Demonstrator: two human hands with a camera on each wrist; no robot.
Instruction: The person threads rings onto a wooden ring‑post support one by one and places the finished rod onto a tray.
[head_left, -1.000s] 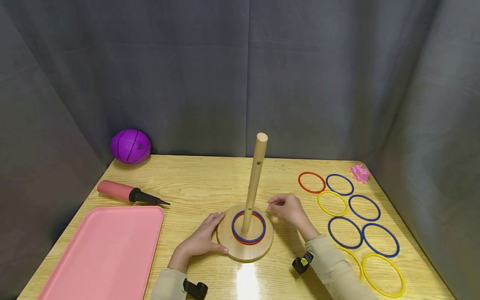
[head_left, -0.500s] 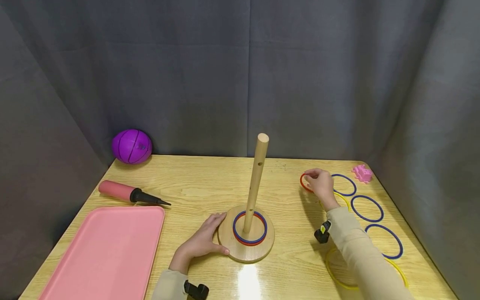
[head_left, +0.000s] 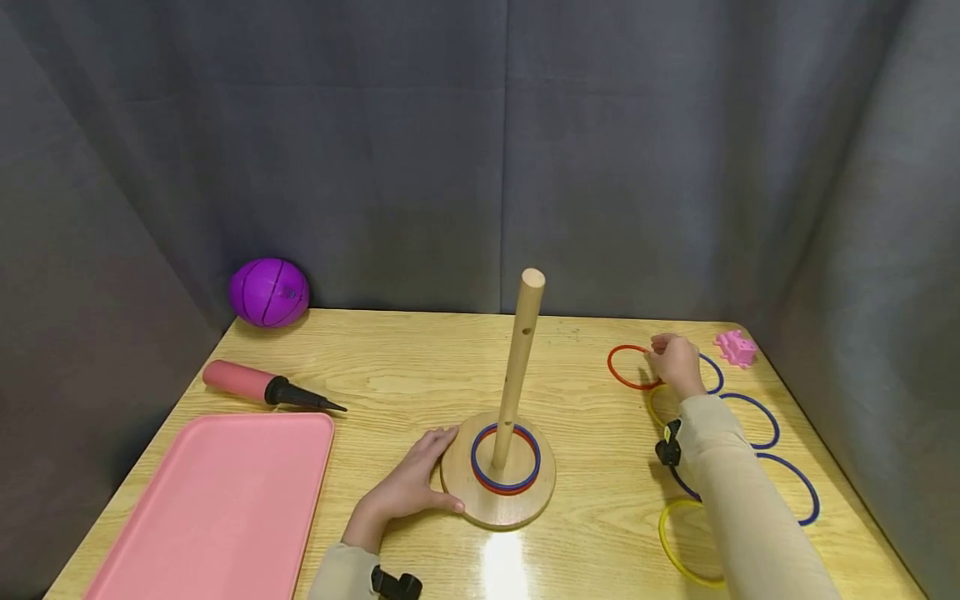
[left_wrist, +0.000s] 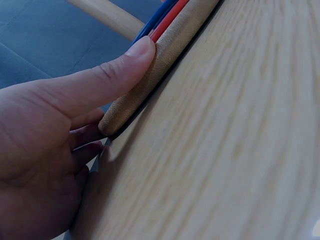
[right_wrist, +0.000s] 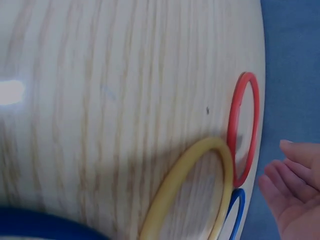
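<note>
My left hand (head_left: 408, 485) holds the left rim of a round wooden base (head_left: 536, 500), thumb on its near edge and fingers along its side. A wooden post (head_left: 517, 367) rises from the base, circled by a blue ring (head_left: 473, 457) lying over a red ring (head_left: 506, 492). At the right, my right hand (head_left: 677, 367) hovers by the far blue ring (head_left: 721, 377), partly covering it. In the right wrist view, that hand's fingers are loosely bent with nothing visible between them. Another red ring (right_wrist: 233, 120) and a yellow ring (right_wrist: 170, 185) lie beside it.
Several more rings lie on the right, among them a blue ring (head_left: 815, 500) and a yellow ring (head_left: 664, 533) partly under the right arm. A pink toy (head_left: 737, 347) sits behind. Leftward are a pink tray (head_left: 217, 500), a hand pump (head_left: 240, 379) and a purple ball (head_left: 268, 292).
My right hand has moved from beside the wooden base to the right and away, past the red ring to the far blue ring. My left hand stays on the base.
</note>
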